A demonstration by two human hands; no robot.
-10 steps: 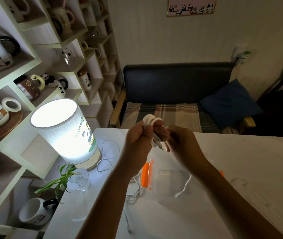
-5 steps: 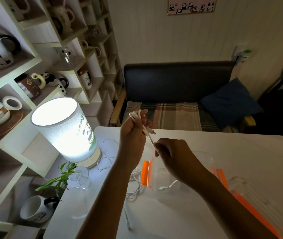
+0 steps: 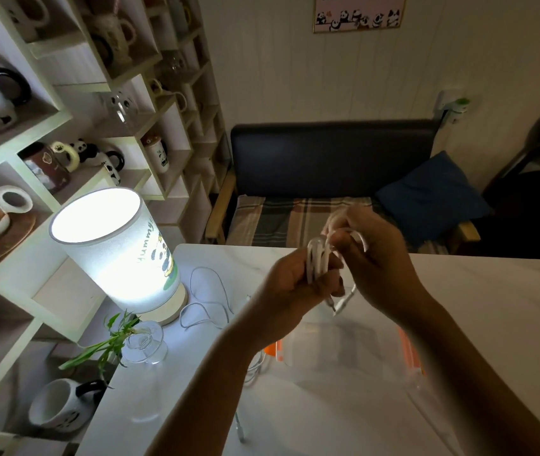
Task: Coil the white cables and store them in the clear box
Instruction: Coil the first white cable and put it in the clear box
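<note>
Above the white table, my left hand [image 3: 298, 278] grips a small coil of white cable [image 3: 317, 261], loops upright in its fist. My right hand [image 3: 377, 258] is raised beside it, fingers curled round a strand of the same cable at the top of the coil. The cable's plug end [image 3: 341, 304] dangles below the two hands. The clear box [image 3: 337, 347] with orange latches sits on the table right under my hands, partly hidden by my forearms. Another loose white cable [image 3: 206, 301] lies on the table beside the lamp.
A lit cylindrical lamp [image 3: 114, 255] stands at the table's left corner, with a small glass vase and green plant [image 3: 140, 343] in front of it. Shelves of mugs fill the left side. A dark sofa with a blue cushion [image 3: 430, 195] lies beyond the table.
My right hand has risen from above the box up to the coil, bringing the cable's loose tail with it. The coil in my left hand has more loops and moved right.
</note>
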